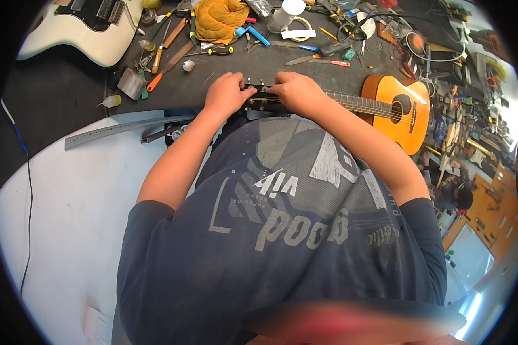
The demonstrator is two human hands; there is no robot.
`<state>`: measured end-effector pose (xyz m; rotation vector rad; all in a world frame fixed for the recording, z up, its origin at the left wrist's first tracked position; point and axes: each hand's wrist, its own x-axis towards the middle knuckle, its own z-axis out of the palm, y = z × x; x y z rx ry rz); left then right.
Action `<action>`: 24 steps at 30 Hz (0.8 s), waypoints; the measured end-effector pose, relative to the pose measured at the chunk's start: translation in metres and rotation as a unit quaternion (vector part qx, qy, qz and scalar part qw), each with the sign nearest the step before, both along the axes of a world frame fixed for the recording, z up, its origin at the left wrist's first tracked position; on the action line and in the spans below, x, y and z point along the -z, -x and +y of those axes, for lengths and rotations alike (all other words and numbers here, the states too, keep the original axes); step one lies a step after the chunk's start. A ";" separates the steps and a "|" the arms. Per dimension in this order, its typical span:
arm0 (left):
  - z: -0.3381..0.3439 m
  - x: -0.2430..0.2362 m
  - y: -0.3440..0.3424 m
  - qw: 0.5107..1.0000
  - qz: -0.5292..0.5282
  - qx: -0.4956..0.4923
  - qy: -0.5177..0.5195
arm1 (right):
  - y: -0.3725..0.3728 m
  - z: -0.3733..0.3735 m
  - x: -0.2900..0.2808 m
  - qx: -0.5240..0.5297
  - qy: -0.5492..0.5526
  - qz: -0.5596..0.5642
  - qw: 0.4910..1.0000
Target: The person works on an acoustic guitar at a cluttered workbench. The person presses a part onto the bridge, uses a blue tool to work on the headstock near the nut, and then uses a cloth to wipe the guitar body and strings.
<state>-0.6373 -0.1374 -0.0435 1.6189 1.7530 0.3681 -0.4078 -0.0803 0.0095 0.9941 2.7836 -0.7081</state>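
A yellow-orange acoustic guitar (418, 119) lies along the bench edge, its body to the right and its neck (357, 103) running left toward me. Both hands are at its dark headstock (259, 98), where several metal tuning pegs show. My left hand (225, 94) is closed at the headstock's far left end, thumb and fingers bent together. My right hand (298, 93) lies over the start of the neck, its fingertips pinched beside a tuning peg. Whatever small thing either hand pinches is too small to make out. The right hand hides part of the strings.
A white electric guitar (92, 43) lies at the far left. Across the back are a yellow cloth (220, 20), an orange-tipped file (170, 66), a red-handled knife (331, 62), and cables. A long metal ruler (118, 129) sticks out left of my arm. Another person (457, 192) is at far right.
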 end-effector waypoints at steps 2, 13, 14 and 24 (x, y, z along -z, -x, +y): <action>0.000 0.000 0.001 1.000 0.000 -0.003 0.004 | -0.007 -0.006 -0.005 -0.021 -0.035 0.002 0.999; 0.001 0.005 0.002 1.000 -0.012 -0.002 0.012 | -0.042 -0.014 -0.010 -0.027 -0.083 -0.032 0.996; 0.001 0.005 0.002 1.000 -0.012 -0.002 0.012 | -0.044 -0.014 -0.009 -0.028 -0.083 -0.033 0.996; -0.006 -0.005 0.034 0.997 -0.079 -0.014 0.004 | -0.050 -0.015 -0.001 -0.039 -0.114 -0.075 0.990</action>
